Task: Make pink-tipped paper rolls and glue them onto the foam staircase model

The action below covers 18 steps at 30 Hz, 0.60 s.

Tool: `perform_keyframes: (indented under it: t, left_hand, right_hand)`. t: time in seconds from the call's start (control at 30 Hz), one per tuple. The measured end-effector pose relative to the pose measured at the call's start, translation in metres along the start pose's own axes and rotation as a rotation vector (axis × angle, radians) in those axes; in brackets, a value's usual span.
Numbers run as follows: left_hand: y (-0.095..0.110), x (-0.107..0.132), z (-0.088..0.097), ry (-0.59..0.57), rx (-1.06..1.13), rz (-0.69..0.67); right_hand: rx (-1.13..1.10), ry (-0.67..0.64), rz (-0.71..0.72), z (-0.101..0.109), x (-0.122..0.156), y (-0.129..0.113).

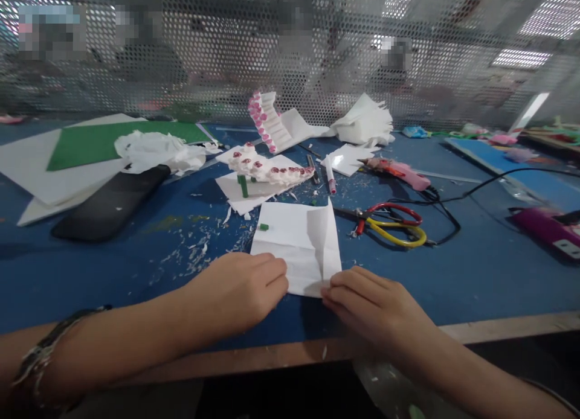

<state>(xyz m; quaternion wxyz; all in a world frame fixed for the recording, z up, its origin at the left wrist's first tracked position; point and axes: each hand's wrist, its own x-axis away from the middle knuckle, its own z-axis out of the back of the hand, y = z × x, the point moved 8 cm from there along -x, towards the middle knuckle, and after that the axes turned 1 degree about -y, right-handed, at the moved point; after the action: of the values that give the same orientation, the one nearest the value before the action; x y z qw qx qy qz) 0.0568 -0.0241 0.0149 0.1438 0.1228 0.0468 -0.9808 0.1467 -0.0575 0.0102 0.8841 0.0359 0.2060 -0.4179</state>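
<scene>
A folded white paper sheet [299, 241] lies on the blue table top [489, 268] in front of me. My left hand [238, 289] rests with curled fingers on the sheet's near left corner. My right hand [371, 301] pinches the sheet's near right corner, where a flap is folded up. A small green piece [263, 227] lies on the sheet's far left edge.
Red and yellow scissors [392, 223] lie right of the sheet, a pink glue gun [399, 172] with black cord behind them. White paper strips with pink dots [267, 168], a marker [330, 180], a black phone [111, 204], green and white sheets [97, 142] and paper scraps surround. A perforated screen stands behind.
</scene>
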Motion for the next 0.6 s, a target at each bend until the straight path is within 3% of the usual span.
perform_keyframes:
  t: [0.1,0.3,0.47,0.6]
  left_hand:
    - [0.000,0.003,0.000,-0.014,0.059,-0.023]
    - [-0.017,0.014,0.000,0.026,0.294,0.060]
    - [-0.020,0.020,0.000,0.083,0.220,0.064]
    - [-0.031,0.017,-0.006,-0.039,0.268,0.175]
  right_hand:
    - [-0.045,0.009,-0.040,0.000,-0.001,0.002]
    - [-0.083,0.032,-0.122,0.002,-0.006,0.010]
    - [-0.179,-0.006,-0.183,0.000,-0.007,0.016]
    - [-0.165,-0.008,-0.219,-0.001,-0.008,0.018]
